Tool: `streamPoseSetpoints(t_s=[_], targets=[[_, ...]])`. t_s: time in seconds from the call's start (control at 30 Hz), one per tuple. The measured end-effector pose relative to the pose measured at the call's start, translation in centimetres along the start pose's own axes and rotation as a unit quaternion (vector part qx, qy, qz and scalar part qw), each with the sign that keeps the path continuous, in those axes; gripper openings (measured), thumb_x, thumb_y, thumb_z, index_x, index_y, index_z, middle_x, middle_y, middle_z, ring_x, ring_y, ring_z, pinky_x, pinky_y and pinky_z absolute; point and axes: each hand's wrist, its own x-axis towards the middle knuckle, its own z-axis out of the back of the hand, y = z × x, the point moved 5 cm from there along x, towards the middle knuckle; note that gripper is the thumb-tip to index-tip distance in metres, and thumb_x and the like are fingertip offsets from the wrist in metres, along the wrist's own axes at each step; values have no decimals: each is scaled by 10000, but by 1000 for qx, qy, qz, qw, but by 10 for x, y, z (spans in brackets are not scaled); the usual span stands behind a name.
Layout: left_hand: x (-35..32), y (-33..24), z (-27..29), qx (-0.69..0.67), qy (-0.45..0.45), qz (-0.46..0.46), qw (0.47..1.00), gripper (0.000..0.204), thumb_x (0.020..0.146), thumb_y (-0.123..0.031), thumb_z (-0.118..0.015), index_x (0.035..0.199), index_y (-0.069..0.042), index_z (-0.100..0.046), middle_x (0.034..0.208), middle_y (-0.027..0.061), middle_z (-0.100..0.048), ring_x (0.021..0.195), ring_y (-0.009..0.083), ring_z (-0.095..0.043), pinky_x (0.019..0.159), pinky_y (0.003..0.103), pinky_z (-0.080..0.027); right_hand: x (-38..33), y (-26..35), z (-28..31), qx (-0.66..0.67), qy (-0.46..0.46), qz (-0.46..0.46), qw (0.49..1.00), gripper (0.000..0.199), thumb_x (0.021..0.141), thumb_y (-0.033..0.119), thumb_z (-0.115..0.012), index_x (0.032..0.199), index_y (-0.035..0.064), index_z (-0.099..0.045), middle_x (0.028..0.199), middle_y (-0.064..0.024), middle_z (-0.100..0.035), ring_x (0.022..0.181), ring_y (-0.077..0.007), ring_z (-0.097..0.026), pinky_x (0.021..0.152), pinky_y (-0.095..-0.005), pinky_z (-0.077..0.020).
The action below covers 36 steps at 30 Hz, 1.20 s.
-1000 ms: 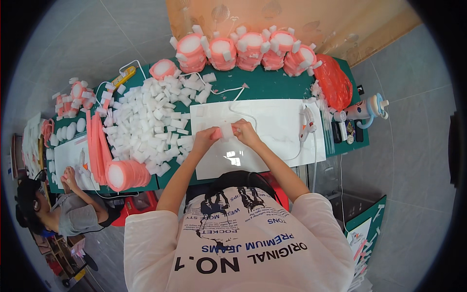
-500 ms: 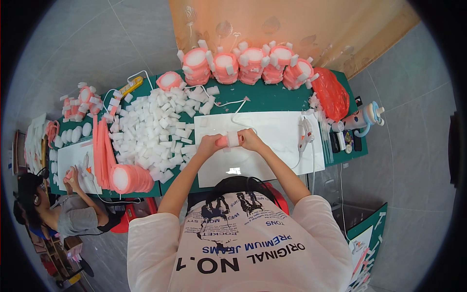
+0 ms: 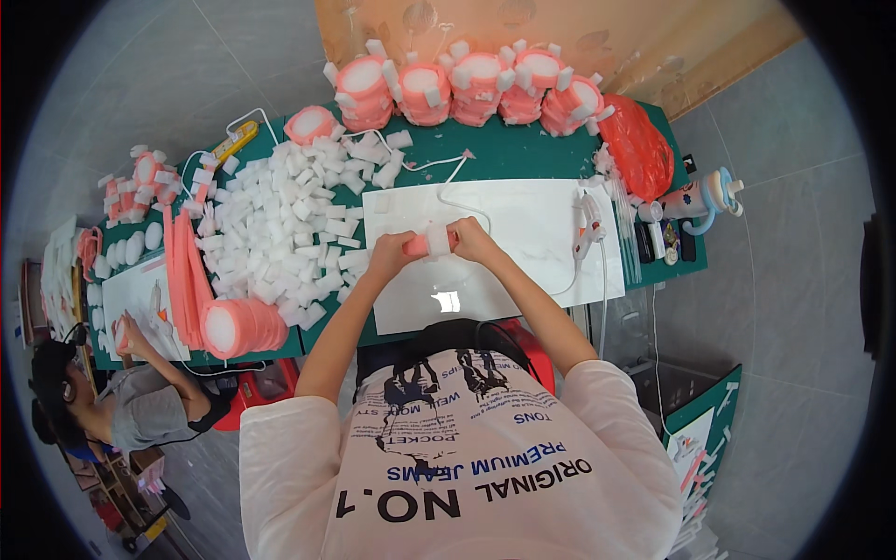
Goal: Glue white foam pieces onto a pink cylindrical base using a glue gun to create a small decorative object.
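Left hand and right hand, fingers curled closed, hold opposite ends of a pink-and-white foam piece over a white board, in what looks like a pressing step; any move calls for both hands together. Open board stretches right of the grip toward a glue gun; a white foam heap crowds its left, the near edge bodyward.

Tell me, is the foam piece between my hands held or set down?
Held: left hand and right hand grip the foam piece from opposite sides. Cannot tell whether it touches the white board.
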Motion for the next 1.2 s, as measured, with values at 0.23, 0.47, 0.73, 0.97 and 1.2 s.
streamPoseSetpoints(t_s=[0.23,0.47,0.73,0.97,1.2], targets=[[-3,-10,-1,-88,4,-17,996,351,633,-119,-671,943,-45,-525,790,142,-574,747,282,-567,665,311,-444,-27,8,8,64,-144,54,986,351,563,42,-654,908,43,-595,863,-178,-586,789,-316,-565,645,-343,-459],[-4,-16,7,-81,46,-68,993,452,649,-39,-622,1067,-40,-448,1035,160,-484,958,318,-477,808,343,-397,-115,-117,18,277,-416,-297,813,342,682,138,-650,990,66,-521,899,-75,-513,692,-110,-490,572,-231,-428],[1,-15,9,-64,-1,-84,994,521,609,39,-599,1088,-55,-417,993,160,-508,909,348,-497,770,338,-419,-206,-203,74,53,-589,-446,672,607,595,270,-693,1070,-8,-436,1027,-173,-476,943,-320,-455,825,-368,-370],[-3,-6,44,-174,-48,73,981,529,606,-48,-616,1092,-84,-410,844,126,-565,769,230,-556,702,302,-443,-186,-216,104,-31,-429,-546,719,661,583,432,-648,1060,-6,-515,1002,-150,-562,939,-301,-522,857,-377,-381],[-14,4,40,-113,-36,27,993,374,593,-101,-631,954,-41,-549,823,121,-585,742,228,-558,690,293,-442,-186,-267,98,182,-410,-414,792,567,628,369,-675,1030,-2,-526,788,-60,-553,662,-130,-531,580,-262,-436]])
